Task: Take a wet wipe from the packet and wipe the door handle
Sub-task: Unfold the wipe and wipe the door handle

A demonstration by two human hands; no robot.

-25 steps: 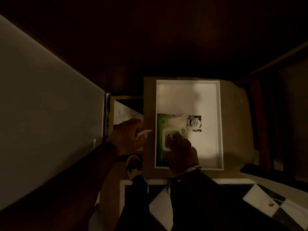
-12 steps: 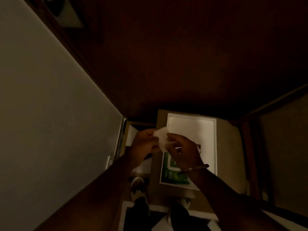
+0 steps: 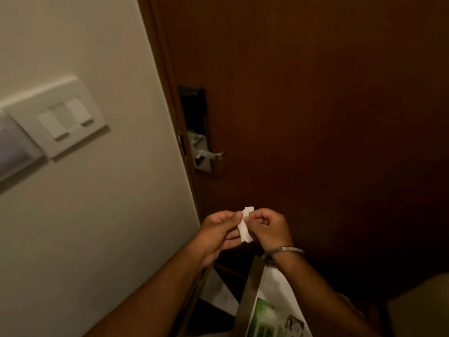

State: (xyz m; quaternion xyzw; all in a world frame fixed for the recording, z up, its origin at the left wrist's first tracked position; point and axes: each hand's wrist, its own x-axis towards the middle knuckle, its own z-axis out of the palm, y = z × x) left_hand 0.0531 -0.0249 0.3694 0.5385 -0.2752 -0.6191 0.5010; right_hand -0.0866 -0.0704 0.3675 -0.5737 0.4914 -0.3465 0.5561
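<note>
Now both hands (image 3: 245, 229) pinch wipe (image 3: 245, 224), well below door handle (image 3: 215, 153).

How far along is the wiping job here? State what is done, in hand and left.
Done: a wet wipe is out of the green packet lying below. In hand: the left hand and right hand pinch the folded wipe between them. Left: the metal door handle above is untouched, so reaching and wiping remain.
</note>
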